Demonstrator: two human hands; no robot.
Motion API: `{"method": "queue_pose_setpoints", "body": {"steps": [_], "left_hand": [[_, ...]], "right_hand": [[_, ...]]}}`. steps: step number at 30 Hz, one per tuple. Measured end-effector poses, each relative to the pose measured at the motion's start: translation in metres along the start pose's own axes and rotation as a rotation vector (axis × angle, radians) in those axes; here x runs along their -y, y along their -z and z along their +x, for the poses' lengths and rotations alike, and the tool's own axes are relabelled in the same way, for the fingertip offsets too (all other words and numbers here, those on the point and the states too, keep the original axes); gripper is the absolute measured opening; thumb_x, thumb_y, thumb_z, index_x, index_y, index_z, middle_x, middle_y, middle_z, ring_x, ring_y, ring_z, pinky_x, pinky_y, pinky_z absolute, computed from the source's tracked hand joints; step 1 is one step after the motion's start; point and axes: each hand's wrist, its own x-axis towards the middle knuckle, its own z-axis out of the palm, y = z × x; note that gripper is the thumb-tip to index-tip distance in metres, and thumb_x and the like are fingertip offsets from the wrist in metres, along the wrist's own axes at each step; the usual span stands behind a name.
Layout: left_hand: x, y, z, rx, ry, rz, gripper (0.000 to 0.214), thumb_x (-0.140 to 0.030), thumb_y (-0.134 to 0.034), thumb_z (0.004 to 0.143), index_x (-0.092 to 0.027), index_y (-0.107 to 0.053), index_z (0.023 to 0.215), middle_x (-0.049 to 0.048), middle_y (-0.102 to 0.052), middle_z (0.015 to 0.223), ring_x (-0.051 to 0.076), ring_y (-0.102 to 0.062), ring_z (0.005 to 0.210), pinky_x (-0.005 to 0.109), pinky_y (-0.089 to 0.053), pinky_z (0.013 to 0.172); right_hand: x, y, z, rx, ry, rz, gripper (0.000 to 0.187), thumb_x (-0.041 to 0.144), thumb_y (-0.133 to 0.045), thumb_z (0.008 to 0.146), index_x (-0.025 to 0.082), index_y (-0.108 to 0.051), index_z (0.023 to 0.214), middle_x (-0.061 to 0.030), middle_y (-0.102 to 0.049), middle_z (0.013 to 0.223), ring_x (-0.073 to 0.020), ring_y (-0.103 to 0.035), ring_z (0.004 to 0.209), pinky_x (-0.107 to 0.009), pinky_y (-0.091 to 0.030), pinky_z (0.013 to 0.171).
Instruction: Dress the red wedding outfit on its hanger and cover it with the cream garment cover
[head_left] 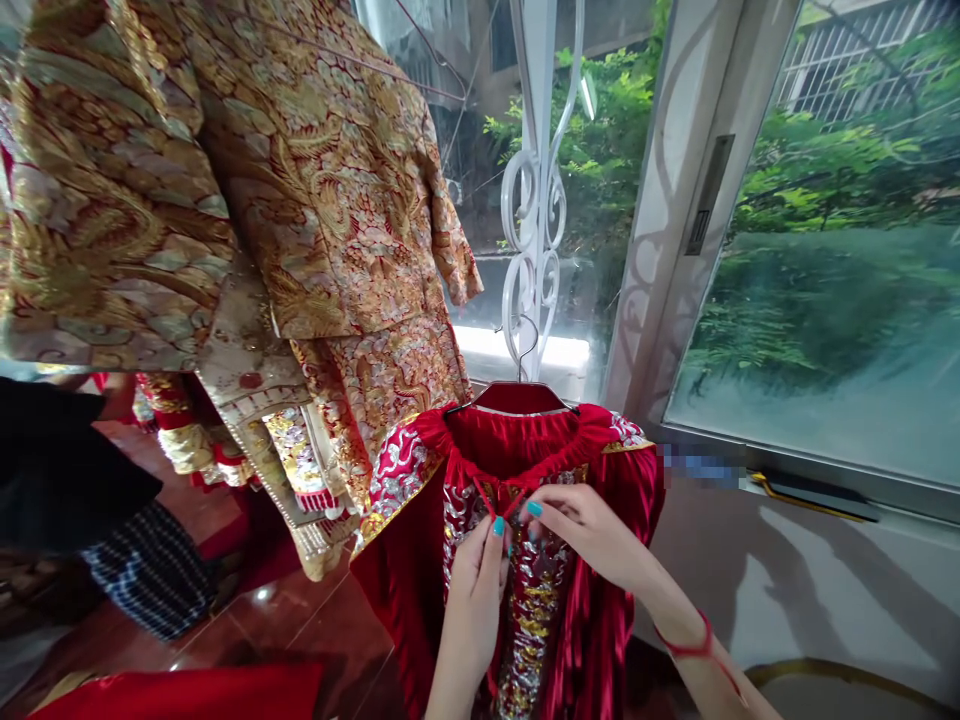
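A red velvet garment (420, 570) with silver and gold embroidery hangs on a hanger (517, 395) hooked to a white scrolled window grille (534, 230). My left hand (476, 575) and my right hand (585, 535) meet at the garment's collar. Both pinch thin red ties (499, 500) at the front opening, fingers closed on them. My nails are painted teal. A red cord circles my right wrist (694, 645).
Gold embroidered robes (300, 170) hang at the upper left, close beside the red garment. A person in dark clothing (67, 480) stands at the left edge. A large window (832, 250) fills the right, above a pale sill (825, 580). Red cloth (187, 695) lies on the floor.
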Motion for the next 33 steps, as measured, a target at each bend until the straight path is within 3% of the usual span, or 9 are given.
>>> {"method": "queue_pose_setpoints", "body": {"steps": [2,4,6,8,12,17,21,27,33], "left_hand": [[-0.001,-0.001,-0.004,0.017,-0.017,0.040,0.061,-0.077,-0.067,0.062,-0.019,-0.053,0.073,-0.0096,-0.027,0.055,0.006,-0.018,0.048,0.022,-0.012,0.042],[-0.001,-0.002,-0.007,0.042,-0.030,0.063,0.059,-0.076,-0.065,0.065,-0.019,-0.054,0.076,-0.0092,-0.027,0.056,0.007,-0.017,0.049,0.022,-0.012,0.043],[-0.002,-0.002,-0.009,0.072,-0.014,0.063,0.059,-0.077,-0.065,0.065,-0.019,-0.053,0.075,-0.0093,-0.025,0.057,0.007,-0.017,0.049,0.022,-0.013,0.043],[-0.005,-0.001,-0.009,0.111,-0.002,0.055,0.059,-0.076,-0.065,0.066,-0.019,-0.051,0.072,-0.0089,-0.027,0.057,0.007,-0.020,0.048,0.022,-0.017,0.043],[-0.013,0.006,-0.007,0.204,-0.070,0.101,0.055,-0.070,-0.061,0.075,-0.019,-0.048,0.063,-0.0053,-0.040,0.052,0.009,-0.033,0.050,0.025,-0.029,0.051],[-0.011,0.014,-0.002,0.191,-0.012,0.085,0.056,-0.072,-0.061,0.073,-0.020,-0.043,0.065,-0.0085,-0.030,0.053,0.008,-0.021,0.049,0.024,-0.017,0.049],[-0.006,0.005,-0.002,0.173,-0.060,0.152,0.055,-0.072,-0.052,0.077,-0.022,-0.035,0.063,-0.0074,-0.028,0.057,0.009,-0.022,0.053,0.025,-0.018,0.051],[-0.011,-0.003,-0.003,0.041,-0.191,0.705,0.036,-0.048,-0.038,0.091,-0.022,-0.039,0.066,-0.0033,-0.037,0.062,0.015,-0.032,0.060,0.031,-0.023,0.059],[-0.032,0.012,0.003,0.381,-0.066,0.538,0.042,-0.053,-0.031,0.093,-0.023,-0.031,0.064,-0.0059,-0.029,0.062,0.013,-0.026,0.059,0.030,-0.023,0.056]], "right_hand": [[0.000,0.008,-0.012,-0.168,0.252,-0.361,0.023,0.035,-0.053,0.096,0.024,-0.070,0.106,-0.0082,-0.070,0.110,-0.0243,-0.062,0.107,-0.046,-0.051,0.096],[-0.005,0.010,-0.012,-0.183,0.525,-0.628,0.027,0.026,-0.052,0.096,0.028,-0.064,0.120,-0.0068,-0.067,0.122,-0.0256,-0.053,0.125,-0.056,-0.036,0.112],[-0.012,0.010,-0.004,-0.093,0.720,-0.739,0.029,0.019,-0.049,0.097,0.026,-0.062,0.123,-0.0048,-0.070,0.113,-0.0220,-0.055,0.123,-0.057,-0.031,0.116],[-0.018,0.009,0.006,-0.036,0.835,-0.722,0.026,0.014,-0.044,0.098,0.021,-0.063,0.115,-0.0040,-0.072,0.100,-0.0178,-0.062,0.109,-0.050,-0.037,0.114],[-0.013,0.010,0.017,-0.038,0.875,-0.642,0.024,0.017,-0.041,0.100,0.017,-0.064,0.096,-0.0044,-0.066,0.081,-0.0160,-0.061,0.081,-0.036,-0.055,0.089],[-0.004,0.014,0.025,0.052,0.943,-0.860,0.021,0.017,-0.043,0.099,0.011,-0.061,0.109,-0.0080,-0.064,0.088,-0.0181,-0.057,0.085,-0.033,-0.054,0.079],[-0.013,0.015,0.035,-0.071,1.114,-0.845,0.023,0.010,-0.042,0.099,0.012,-0.065,0.101,-0.0033,-0.059,0.074,-0.0151,-0.052,0.073,-0.029,-0.051,0.070],[-0.016,0.012,0.046,-0.075,1.112,-0.860,0.027,0.009,-0.040,0.099,0.012,-0.065,0.108,-0.0017,-0.057,0.071,-0.0145,-0.048,0.069,-0.027,-0.043,0.061],[-0.016,0.010,0.048,-0.038,1.101,-1.050,0.030,0.012,-0.039,0.099,0.010,-0.060,0.120,-0.0037,-0.061,0.080,-0.0170,-0.049,0.077,-0.032,-0.045,0.075]]}}
